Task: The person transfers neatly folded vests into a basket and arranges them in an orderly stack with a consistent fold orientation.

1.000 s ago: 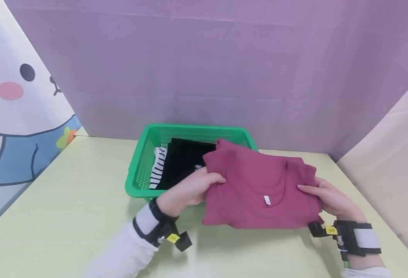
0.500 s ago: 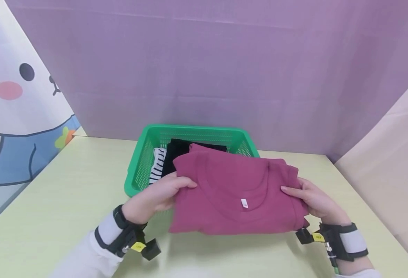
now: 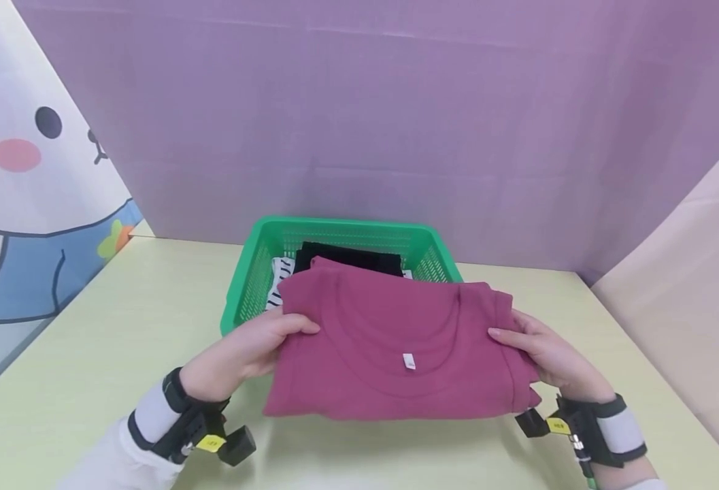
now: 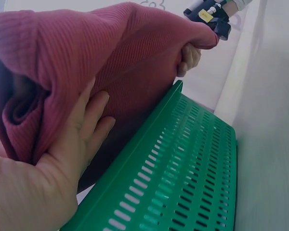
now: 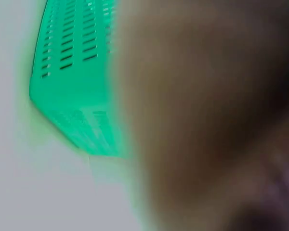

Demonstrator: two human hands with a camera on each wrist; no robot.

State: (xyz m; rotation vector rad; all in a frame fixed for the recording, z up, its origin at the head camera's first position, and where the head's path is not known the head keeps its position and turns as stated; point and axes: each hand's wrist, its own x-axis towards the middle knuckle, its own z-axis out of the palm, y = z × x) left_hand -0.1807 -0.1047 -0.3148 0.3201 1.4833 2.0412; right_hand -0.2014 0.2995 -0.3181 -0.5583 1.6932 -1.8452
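Note:
A folded maroon ribbed shirt (image 3: pixel 390 340), with a small white neck label facing up, is held between both hands. My left hand (image 3: pixel 261 344) grips its left edge, thumb on top and fingers underneath, as the left wrist view shows. At the opposite edge my right hand (image 3: pixel 549 354) pinches the cloth, its thumb on the upper face. The shirt is over the front part of a green plastic basket (image 3: pixel 347 224) and hides much of it. In the right wrist view a large blur covers most of the picture, beside the basket (image 5: pixel 72 86).
Inside the basket lie a folded black garment (image 3: pixel 353 257) and a black-and-white striped one (image 3: pixel 281 275). The basket stands on a pale yellow-green table (image 3: pixel 120 327). A purple cloth backdrop (image 3: pixel 396 122) rises behind it, with a cartoon-printed cloth (image 3: pixel 28 204) at the left.
Both hands have carried the maroon shirt leftward, the left hand farther, so it now lies more squarely in front of and over the basket. The basket has stayed in place.

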